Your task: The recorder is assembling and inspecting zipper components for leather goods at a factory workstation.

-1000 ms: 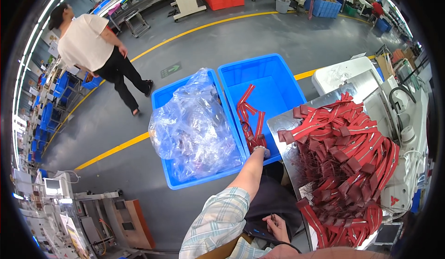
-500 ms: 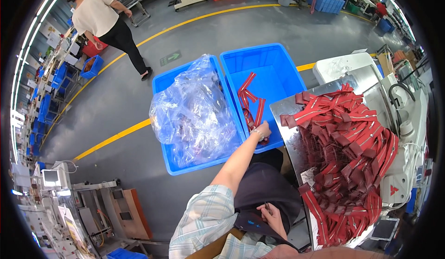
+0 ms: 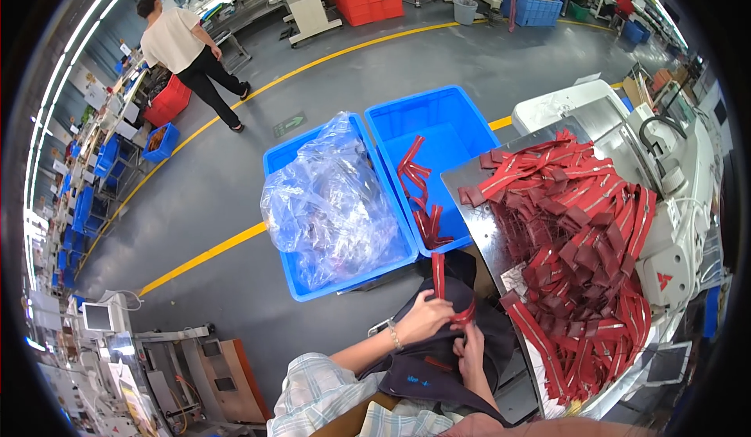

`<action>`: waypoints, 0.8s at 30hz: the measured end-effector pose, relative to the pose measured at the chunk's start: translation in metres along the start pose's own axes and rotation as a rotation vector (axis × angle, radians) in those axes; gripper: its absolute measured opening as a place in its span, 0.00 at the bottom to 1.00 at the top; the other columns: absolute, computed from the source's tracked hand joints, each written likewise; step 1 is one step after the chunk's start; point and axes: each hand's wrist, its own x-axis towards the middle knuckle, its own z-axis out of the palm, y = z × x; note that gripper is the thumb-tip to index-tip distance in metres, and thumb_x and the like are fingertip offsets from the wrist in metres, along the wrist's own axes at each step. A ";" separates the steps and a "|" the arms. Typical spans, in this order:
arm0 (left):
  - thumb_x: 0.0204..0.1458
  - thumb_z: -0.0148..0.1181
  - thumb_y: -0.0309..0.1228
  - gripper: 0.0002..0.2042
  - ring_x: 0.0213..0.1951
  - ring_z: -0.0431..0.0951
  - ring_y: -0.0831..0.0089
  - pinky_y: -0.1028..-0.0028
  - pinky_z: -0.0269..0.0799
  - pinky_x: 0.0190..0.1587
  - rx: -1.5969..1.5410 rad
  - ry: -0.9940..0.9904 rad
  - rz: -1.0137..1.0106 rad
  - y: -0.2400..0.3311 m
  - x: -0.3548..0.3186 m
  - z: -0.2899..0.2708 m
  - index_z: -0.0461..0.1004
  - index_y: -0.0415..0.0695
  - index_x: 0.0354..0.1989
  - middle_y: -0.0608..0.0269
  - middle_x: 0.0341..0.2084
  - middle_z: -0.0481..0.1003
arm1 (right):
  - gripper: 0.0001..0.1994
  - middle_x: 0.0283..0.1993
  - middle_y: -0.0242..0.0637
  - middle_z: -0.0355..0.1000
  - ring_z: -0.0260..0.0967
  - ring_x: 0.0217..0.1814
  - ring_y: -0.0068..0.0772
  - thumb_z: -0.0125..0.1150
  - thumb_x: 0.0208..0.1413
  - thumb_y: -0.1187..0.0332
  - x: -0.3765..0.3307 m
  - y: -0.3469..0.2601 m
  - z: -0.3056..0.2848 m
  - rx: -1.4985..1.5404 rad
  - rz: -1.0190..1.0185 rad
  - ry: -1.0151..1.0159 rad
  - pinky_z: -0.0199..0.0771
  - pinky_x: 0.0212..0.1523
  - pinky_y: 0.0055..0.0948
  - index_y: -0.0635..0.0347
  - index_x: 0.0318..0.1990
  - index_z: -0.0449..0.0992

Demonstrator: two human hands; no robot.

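left hand [image 3: 422, 316]: gripping red zipper strip [image 3: 439, 274] | right hand [image 3: 471, 349]: fingers at strip's lower end, grip cannot be told | blue bin [image 3: 461, 143], ahead of left hand: few loose red zippers [image 3: 435, 224] | metal worktop [image 3: 485, 230], right of right hand: large zipper heap [image 3: 583, 230] | finished versus remaining share: not determinable

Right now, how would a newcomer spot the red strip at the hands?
Find the two side-by-side blue bins mid-picture. Just below the right one, the left hand grips the red strip, near the right hand. Other strips lie in that bin or on the metal table; this one is held.
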 end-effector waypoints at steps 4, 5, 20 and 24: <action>0.48 0.54 0.28 0.06 0.42 0.72 0.70 0.65 0.55 0.53 -0.103 0.036 0.066 0.010 -0.020 0.007 0.73 0.46 0.35 0.61 0.34 0.74 | 0.12 0.21 0.24 0.60 0.43 0.08 0.12 0.46 0.59 0.63 0.001 0.001 0.003 0.115 -0.101 0.052 0.40 0.10 0.16 0.62 0.41 0.68; 0.48 0.54 0.28 0.06 0.39 0.73 0.69 0.66 0.56 0.53 -0.147 0.071 0.043 0.011 -0.023 0.008 0.73 0.45 0.34 0.61 0.31 0.74 | 0.11 0.21 0.23 0.60 0.42 0.08 0.12 0.47 0.58 0.62 0.001 0.003 0.003 0.133 -0.129 0.061 0.40 0.11 0.15 0.60 0.38 0.67; 0.44 0.61 0.34 0.10 0.25 0.73 0.65 0.70 0.67 0.31 -0.260 -0.307 -0.111 0.020 -0.021 -0.047 0.74 0.43 0.33 0.59 0.21 0.74 | 0.09 0.26 0.33 0.69 0.49 0.13 0.13 0.50 0.56 0.65 -0.003 0.002 -0.047 -0.311 0.048 -0.107 0.48 0.15 0.17 0.61 0.34 0.67; 0.44 0.61 0.34 0.10 0.27 0.73 0.67 0.71 0.66 0.36 -0.193 -0.163 0.054 0.032 -0.020 -0.038 0.74 0.44 0.33 0.60 0.23 0.75 | 0.10 0.33 0.37 0.70 0.42 0.09 0.11 0.48 0.58 0.62 0.003 0.002 -0.024 0.131 0.287 -0.184 0.40 0.11 0.14 0.59 0.37 0.64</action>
